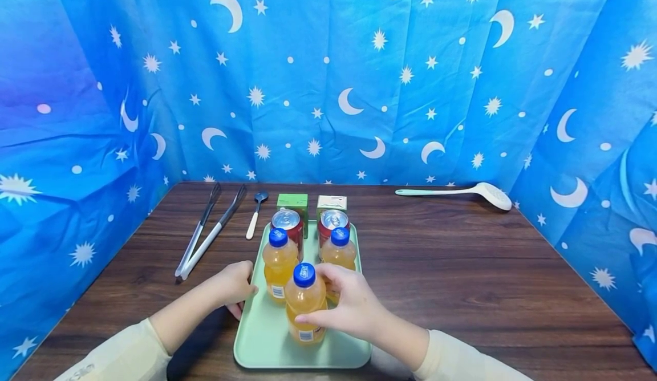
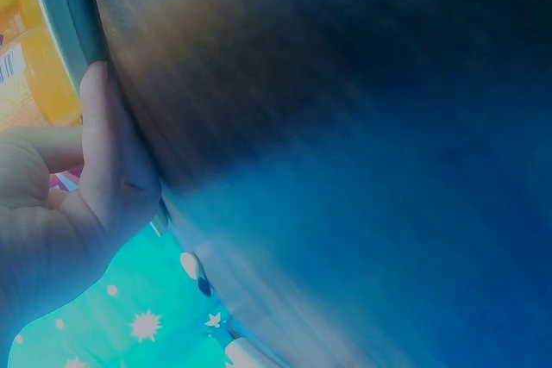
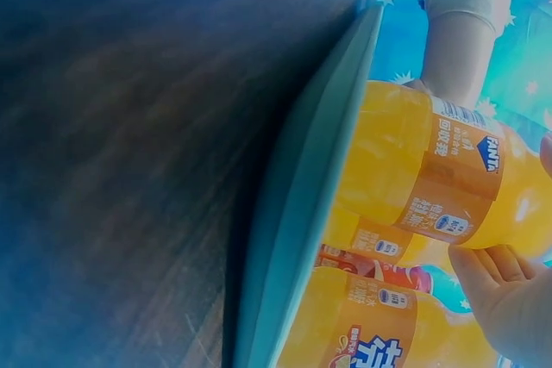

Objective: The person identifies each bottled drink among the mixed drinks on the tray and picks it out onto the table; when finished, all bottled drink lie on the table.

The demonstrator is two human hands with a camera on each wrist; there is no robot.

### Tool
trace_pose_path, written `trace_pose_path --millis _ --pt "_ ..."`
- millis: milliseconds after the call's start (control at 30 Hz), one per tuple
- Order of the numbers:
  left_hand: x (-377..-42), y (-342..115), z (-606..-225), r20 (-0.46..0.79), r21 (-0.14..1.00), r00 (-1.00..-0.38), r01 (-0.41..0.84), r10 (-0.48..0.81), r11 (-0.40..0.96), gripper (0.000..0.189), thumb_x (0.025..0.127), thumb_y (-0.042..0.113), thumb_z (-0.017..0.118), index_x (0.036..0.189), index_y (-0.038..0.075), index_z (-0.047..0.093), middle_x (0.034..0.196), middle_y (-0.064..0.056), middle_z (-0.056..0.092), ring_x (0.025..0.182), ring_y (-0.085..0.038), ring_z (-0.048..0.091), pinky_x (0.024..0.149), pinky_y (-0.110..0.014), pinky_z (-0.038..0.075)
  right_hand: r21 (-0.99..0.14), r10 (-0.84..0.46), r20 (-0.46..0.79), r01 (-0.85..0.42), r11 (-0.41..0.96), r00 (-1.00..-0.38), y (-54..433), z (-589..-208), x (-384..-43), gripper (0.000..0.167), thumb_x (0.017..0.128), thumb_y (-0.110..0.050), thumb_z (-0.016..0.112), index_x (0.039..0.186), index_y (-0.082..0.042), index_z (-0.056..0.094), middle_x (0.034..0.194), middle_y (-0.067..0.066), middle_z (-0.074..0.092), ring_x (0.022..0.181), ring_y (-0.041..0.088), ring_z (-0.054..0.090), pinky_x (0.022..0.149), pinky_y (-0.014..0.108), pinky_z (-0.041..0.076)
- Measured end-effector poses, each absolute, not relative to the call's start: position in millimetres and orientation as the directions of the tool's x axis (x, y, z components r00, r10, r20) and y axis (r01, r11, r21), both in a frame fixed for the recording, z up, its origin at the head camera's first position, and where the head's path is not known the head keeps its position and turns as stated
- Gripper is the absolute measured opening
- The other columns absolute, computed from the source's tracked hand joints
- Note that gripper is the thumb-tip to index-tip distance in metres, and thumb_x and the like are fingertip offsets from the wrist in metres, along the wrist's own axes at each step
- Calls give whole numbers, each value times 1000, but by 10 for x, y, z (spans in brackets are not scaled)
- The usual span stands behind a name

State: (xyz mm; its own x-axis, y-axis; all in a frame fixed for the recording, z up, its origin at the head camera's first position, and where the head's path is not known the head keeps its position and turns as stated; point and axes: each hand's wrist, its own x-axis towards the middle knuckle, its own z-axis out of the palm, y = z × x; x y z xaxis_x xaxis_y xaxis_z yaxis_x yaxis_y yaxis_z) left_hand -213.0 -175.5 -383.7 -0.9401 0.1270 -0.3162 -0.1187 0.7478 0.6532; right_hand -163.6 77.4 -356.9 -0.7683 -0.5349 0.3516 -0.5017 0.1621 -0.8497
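My right hand (image 1: 354, 307) grips a Fanta orange soda bottle (image 1: 303, 307) with a blue cap at the front of the pale green tray (image 1: 256, 349). In the right wrist view the bottle (image 3: 431, 165) stands upright relative to the tray, its base near the rim (image 3: 315, 178). My left hand (image 1: 231, 287) holds the tray's left rim, thumb on the edge; in the left wrist view its fingers (image 2: 95, 135) lie along the outer side. Behind the held bottle stand two similar bottles, left (image 1: 279, 264) and right (image 1: 341, 248).
Two red cans, left (image 1: 287, 221) and right (image 1: 333, 221), stand behind the bottles. A green box (image 1: 292, 200) and a whitish box (image 1: 332, 202) are at the tray's far end. Tongs (image 1: 207, 238) and a spoon (image 1: 253, 221) lie left; a skimmer (image 1: 493, 195) lies far right.
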Motion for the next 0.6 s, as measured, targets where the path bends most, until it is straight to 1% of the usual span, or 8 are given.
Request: trace_pose_path --millis 267,600 --pt "-2126 -1747 -3826 -317 649 -940 -116 128 752 10 89 -6 55 91 -3 46 74 -16 53 49 -25 60 42 -34 56 -839 -521 374 -519 161 -767 797 -3579 -1626 47 73 -26 82 113 -17 59 106 -9 64 95 11 63 84 30 54" --pt "-2141 -1746 -3832 -330 648 -936 -131 122 750 10 89 -5 55 93 -3 46 75 -15 53 50 -25 60 42 -34 56 -809 -519 433 -571 136 -737 835 -3597 -1627 48 72 -27 82 113 -16 59 105 -8 64 92 11 64 81 31 56"
